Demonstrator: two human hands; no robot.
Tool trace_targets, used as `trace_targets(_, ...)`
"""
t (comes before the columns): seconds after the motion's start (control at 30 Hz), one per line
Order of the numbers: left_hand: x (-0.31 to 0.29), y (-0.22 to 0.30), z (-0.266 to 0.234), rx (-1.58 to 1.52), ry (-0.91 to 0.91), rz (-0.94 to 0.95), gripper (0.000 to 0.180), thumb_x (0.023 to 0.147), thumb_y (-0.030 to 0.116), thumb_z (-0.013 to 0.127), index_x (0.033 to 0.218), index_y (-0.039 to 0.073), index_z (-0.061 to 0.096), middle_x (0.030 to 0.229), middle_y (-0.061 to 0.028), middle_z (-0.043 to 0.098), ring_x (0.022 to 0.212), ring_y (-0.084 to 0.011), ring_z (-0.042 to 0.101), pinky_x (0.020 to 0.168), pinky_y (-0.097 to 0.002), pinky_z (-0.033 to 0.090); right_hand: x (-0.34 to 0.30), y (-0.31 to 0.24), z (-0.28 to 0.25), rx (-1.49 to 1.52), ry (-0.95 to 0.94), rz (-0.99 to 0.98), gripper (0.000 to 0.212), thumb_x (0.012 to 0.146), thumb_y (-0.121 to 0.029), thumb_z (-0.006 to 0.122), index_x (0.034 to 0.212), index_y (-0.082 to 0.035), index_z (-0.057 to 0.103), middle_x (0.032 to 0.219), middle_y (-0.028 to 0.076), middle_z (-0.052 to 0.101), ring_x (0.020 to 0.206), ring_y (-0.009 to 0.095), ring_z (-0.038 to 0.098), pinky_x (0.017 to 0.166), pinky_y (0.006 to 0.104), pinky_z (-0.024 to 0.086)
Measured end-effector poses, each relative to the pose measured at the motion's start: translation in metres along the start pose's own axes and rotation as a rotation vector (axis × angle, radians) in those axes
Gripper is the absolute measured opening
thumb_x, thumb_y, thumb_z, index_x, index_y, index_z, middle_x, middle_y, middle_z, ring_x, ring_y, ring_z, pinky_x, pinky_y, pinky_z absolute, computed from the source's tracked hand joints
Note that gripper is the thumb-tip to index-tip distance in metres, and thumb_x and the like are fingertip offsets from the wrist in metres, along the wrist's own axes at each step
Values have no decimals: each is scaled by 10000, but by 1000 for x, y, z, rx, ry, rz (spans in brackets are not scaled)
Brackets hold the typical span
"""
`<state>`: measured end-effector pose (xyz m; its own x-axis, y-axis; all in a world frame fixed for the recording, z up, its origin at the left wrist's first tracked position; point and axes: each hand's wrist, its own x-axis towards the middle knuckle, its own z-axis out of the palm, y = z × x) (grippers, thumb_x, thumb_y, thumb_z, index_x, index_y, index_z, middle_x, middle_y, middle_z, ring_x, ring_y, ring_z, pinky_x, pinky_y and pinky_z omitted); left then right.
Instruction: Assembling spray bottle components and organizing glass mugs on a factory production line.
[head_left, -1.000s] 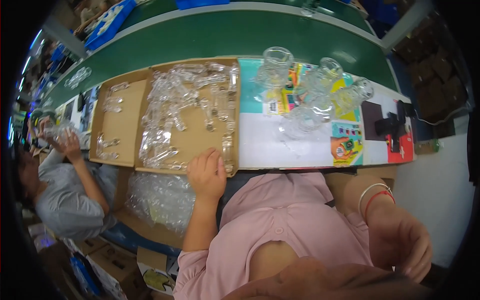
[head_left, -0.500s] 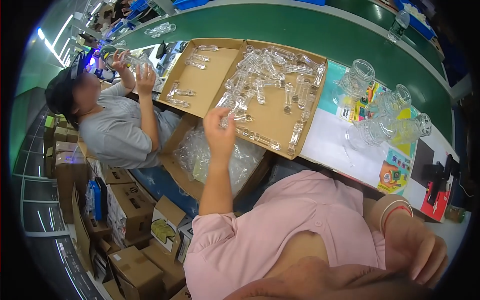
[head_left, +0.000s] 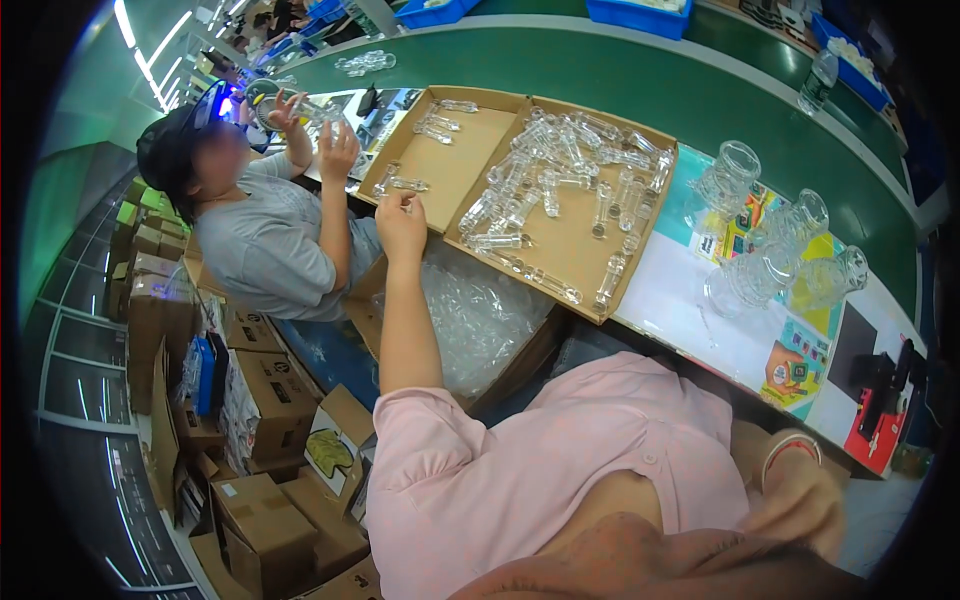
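Since the earlier frames, my left hand (head_left: 402, 232) has moved leftward, from the near side of the large cardboard tray (head_left: 570, 255) to the near edge of the small cardboard tray (head_left: 465, 165), left of the frame's centre. Its fingers are bent and drawn close together, the tips just beside a clear glass piece (head_left: 410, 184); whether they have hold of anything, I cannot tell. My right hand (head_left: 800, 508) is at lower right, blurred, its fingers apparently loosely curled; I cannot tell its contents. Most of the clear glass pieces (head_left: 533, 152) lie heaped in the large tray, at upper centre; a few lie in the small one. Wide-mouthed glass vessels (head_left: 733, 178) stand at right on the table. At upper left, a co-worker (head_left: 265, 230) in grey raises a clear glass object (head_left: 318, 112) in both hands.
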<state>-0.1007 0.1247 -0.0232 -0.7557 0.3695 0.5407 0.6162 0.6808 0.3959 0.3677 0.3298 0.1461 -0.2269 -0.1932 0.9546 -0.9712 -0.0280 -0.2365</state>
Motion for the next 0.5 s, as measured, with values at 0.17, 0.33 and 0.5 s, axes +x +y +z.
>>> trace_targets(0.17, 39, -45, 15, 219, -96, 83, 295, 686, 17, 524, 952, 78, 633, 965, -164, 585, 960, -330, 537, 843, -397, 427, -52, -41, 1, -550, 15, 652, 157, 819, -190, 572, 873, -43, 584, 884, 94, 577, 741, 230, 577, 619, 322, 478)
trace_targets(0.33, 68, -37, 47, 426, -490, 197, 306, 711, 57, 541, 997, 109, 632, 1089, -153, 581, 1021, -317, 543, 871, -405, 425, -133, -112, -5, -1453, 434, 984, 158, 872, -94, 469, 899, 20, 576, 905, 120, 560, 853, 224, 528, 768, 321, 423)
trace_targets(0.5, 82, -70, 83, 502, -472, 349, 196, 769, 185, 529, 858, 52, 642, 807, -191, 629, 739, -329, 620, 644, -418, 498, -216, -175, -17, -1752, 1123, 1083, 218, 910, -160, 464, 1016, -15, 586, 997, 63, 574, 804, 122, 551, 764, 261, 452)
